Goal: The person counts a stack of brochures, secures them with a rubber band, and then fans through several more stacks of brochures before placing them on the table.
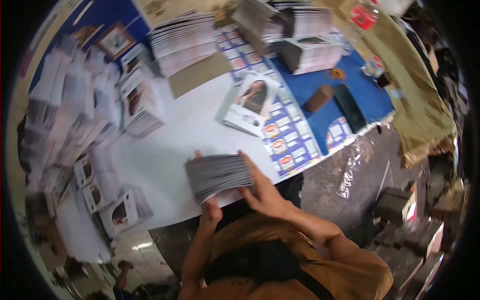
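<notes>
Between my two hands I hold a stack of thin grey-edged sheets or booklets point(218, 175), just above the near edge of the white table point(165, 195). My left hand point(211, 209) grips its left and lower side, with fingertips showing at the far edge. At the right end, my right hand point(260, 187) presses along the side of the stack, fingers partly behind it. Beyond the stack lies a small pile of booklets with a picture cover point(250, 102). A flat brown board point(200, 75) rests farther back, touching a tall stack of booklets point(182, 42).
Piles of booklets point(142, 107) crowd the left side, with more stacks point(312, 55) at the back right. On the blue surface point(295, 82) are a brown cylinder point(319, 97), a dark flat object point(349, 107) and a plastic bottle point(362, 20). Cardboard boxes point(397, 202) stand on the floor at right.
</notes>
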### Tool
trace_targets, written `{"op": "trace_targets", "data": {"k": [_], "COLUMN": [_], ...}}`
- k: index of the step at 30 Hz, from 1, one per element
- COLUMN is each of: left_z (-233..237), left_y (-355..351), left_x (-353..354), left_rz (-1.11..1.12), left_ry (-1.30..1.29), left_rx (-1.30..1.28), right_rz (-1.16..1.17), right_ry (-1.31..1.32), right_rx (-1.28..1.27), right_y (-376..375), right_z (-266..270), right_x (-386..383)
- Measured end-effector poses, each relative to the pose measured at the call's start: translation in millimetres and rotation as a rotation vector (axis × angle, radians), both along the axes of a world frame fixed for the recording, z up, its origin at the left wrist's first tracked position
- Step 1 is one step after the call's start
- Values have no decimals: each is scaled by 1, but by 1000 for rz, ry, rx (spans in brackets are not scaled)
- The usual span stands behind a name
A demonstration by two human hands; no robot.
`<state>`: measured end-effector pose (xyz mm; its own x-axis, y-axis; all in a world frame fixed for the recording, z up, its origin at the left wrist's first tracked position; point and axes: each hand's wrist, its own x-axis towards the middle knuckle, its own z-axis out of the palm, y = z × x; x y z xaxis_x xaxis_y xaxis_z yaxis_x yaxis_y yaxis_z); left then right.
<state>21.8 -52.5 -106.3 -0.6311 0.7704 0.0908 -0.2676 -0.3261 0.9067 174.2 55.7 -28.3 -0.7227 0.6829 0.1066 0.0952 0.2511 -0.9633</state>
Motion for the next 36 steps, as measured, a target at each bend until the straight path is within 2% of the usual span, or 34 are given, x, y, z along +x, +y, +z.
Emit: {"op": "trace_targets", "data": {"k": [2, 5, 6, 7, 8, 11, 12, 15, 17, 18, 19, 21, 22, 23, 24, 27, 28, 31, 32, 35, 36], "left_z": [22, 50, 54, 54, 50, 52, 55, 70, 56, 40, 29, 55, 54, 53, 54, 38, 36, 34, 33, 34, 35], "left_y": [9, 19, 23, 27, 30, 47, 52, 47, 48, 49, 49, 50, 46, 47, 46, 38, 34, 35, 39, 42, 43], "left_x": [-4, -9, -10, -11, -11, -2, -6, -2, 4, 2, 0, 3, 1, -4, -4, -5, 5, 6, 6, 16, 27], "left_rz": [-50, -125, -117, -98, -30, 1, -7, -72, -80, -111, -146, -256, -217, -188, -181, -173, -165, -69, -26, -109, -170], "left_ry": [120, 313, 372, 423, 510, 392, 405, 453, 276, 273, 263, 82, 264, 452, 466, 503, 291, 526, 522, 319, -72], "left_rx": [-9, -46, -40, -29, 9, 28, 140, 174, 158, 148, 138, 286, 254, 224, 249, 145, 145, 113, 148, 238, 290], "right_rz": [15, 34, -24, -60, -71, -76, -72, -86, -31, -88, -130, -197, -221, -184, -155, -115, -97, -150, -176, -274, -293], "right_ry": [9, 66, 100, 111, 207, 338, 358, 349, 407, 217, 191, 238, 311, 349, 392, 393, 439, 404, 351, 318, 299], "right_rx": [-100, -1, -60, 87, 52, -11, -23, -122, -182, -239, -302, -397, -424, -262, -102, -202, -177, -189, -106, -57, -33], "right_y": [3, 13, 13, 18, 22, 21, 22, 19, 22, 21, 18, 11, 7, 8, 9, 8, 8, 9, 10, 12, 13], "right_z": [-9, 2, -2, -4, -17, -20, -13, -7, -27, -59, -64, -68, -55, -42, -18, -31, -31, -43, -45, -79, -94], "right_x": [2, 2, 0, -4, -12, -26, -29, -27, -23, -7, -6, -1, -4, -12, -27, -29, -29, -28, -24, -5, 5]}}
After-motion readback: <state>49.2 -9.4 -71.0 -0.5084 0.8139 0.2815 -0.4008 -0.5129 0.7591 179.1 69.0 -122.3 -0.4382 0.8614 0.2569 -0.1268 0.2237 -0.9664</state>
